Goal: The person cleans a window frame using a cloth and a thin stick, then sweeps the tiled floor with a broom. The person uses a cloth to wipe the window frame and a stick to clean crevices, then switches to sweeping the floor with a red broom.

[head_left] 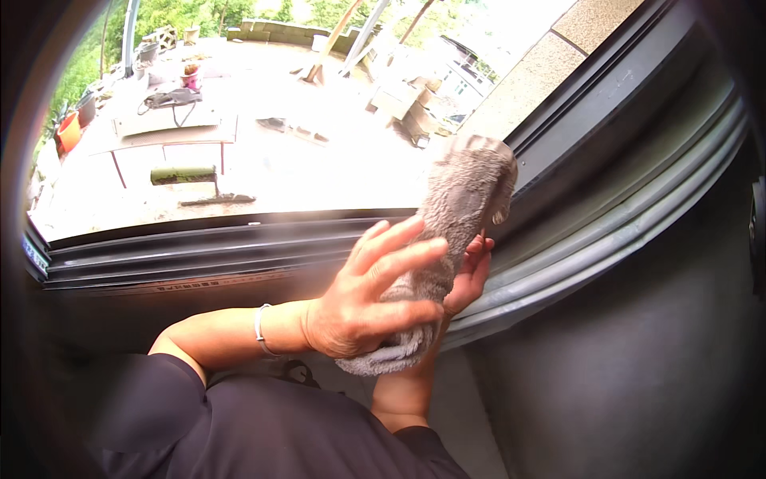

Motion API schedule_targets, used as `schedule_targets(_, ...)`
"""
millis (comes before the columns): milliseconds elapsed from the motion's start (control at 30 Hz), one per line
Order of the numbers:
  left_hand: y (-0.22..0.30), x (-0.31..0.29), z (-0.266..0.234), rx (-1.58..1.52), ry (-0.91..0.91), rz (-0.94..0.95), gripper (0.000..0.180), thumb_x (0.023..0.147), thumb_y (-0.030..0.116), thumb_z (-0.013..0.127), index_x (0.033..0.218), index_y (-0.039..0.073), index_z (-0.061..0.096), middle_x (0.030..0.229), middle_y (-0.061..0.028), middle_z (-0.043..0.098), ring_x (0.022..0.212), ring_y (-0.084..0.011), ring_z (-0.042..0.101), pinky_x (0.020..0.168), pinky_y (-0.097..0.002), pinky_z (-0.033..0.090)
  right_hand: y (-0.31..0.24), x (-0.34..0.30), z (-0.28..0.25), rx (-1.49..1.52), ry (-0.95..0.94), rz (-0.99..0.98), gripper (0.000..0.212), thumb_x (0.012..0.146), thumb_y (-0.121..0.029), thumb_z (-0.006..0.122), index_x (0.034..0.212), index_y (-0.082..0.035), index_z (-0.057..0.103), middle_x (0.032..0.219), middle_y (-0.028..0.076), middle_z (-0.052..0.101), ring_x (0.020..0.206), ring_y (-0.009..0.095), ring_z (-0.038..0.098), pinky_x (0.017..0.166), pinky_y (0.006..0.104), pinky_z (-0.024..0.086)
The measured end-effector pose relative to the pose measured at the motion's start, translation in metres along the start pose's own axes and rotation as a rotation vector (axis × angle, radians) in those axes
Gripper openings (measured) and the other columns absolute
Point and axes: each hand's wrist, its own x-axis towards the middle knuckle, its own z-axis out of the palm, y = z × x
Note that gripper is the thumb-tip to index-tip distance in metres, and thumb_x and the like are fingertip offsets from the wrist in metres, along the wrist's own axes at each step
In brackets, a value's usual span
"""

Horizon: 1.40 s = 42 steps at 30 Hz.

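A dark window track (239,247) runs below the glass, a table (171,132) standing outside.

Fluffy grey cloth (447,231), folded lengthwise, held upright between both hands, top against window frame corner
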Motion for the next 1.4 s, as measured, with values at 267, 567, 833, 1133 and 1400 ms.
schedule_targets(267, -0.006, -0.014, 0.05, -0.618, 0.206, -0.465, 0.047, 0.072, -0.011, 0.038, 0.114, 0.003, 0.052, 0.136, -0.0222, 0.039, 0.124, -0.0297, 0.042, 0.102, -0.0358, 0.031, -0.079, -0.014, 0.006, -0.341, -0.032, -0.184, 0.03, 0.097, -0.024, 0.042, 0.111, -0.002, 0.056, 0.103, 0.014, 0.063, 0.091, 0.02, 0.063, 0.072, 0.0278, 0.055)
schedule_targets(567, -0.01, -0.022, 0.085, -0.832, 0.223, -0.452, 0.053, 0.062, -0.009, 0.036, 0.11, 0.005, 0.055, 0.139, -0.0195, 0.034, 0.13, -0.0335, 0.033, 0.108, -0.0412, 0.022, -0.115, -0.034, 0.001, -0.772, 0.202, -0.213, 0.031, 0.096, -0.029, 0.043, 0.107, -0.003, 0.056, 0.095, 0.012, 0.064, 0.083, 0.019, 0.063, 0.064, 0.0261, 0.05)
schedule_targets(833, -0.048, -0.015, 0.08, -0.864, 0.268, -0.482, 0.042, 0.073, -0.009, 0.04, 0.11, 0.005, 0.055, 0.136, -0.0169, 0.041, 0.125, -0.029, 0.039, 0.105, -0.0395, 0.027, -0.136, -0.068, -0.028, -0.722, 0.293, -0.053, 0.03, 0.094, -0.033, 0.047, 0.09, -0.006, 0.059, 0.076, 0.006, 0.06, 0.063, 0.015, 0.054, 0.054, 0.0249, 0.042)
schedule_targets(1133, -0.046, -0.01, 0.059, -0.86, 0.22, -0.431, 0.039, 0.074, -0.009, 0.044, 0.108, 0.006, 0.055, 0.122, -0.0156, 0.047, 0.119, -0.0266, 0.045, 0.1, -0.0362, 0.033, -0.183, -0.095, -0.047, -0.526, 0.193, -0.063, 0.028, 0.095, -0.027, 0.044, 0.086, -0.005, 0.059, 0.073, 0.005, 0.054, 0.051, 0.011, 0.044, 0.044, 0.0198, 0.039)
schedule_targets(1400, -0.027, 0.004, 0.046, -0.615, -0.193, -0.163, 0.04, 0.073, -0.001, 0.054, 0.112, 0.005, 0.054, 0.119, -0.0169, 0.049, 0.111, -0.0332, 0.051, 0.088, -0.0412, 0.046, -0.119, -0.105, -0.055, -0.405, 0.133, 0.21, 0.035, 0.093, -0.033, 0.041, 0.114, -0.007, 0.049, 0.113, 0.008, 0.052, 0.1, 0.021, 0.048, 0.084, 0.0348, 0.039)
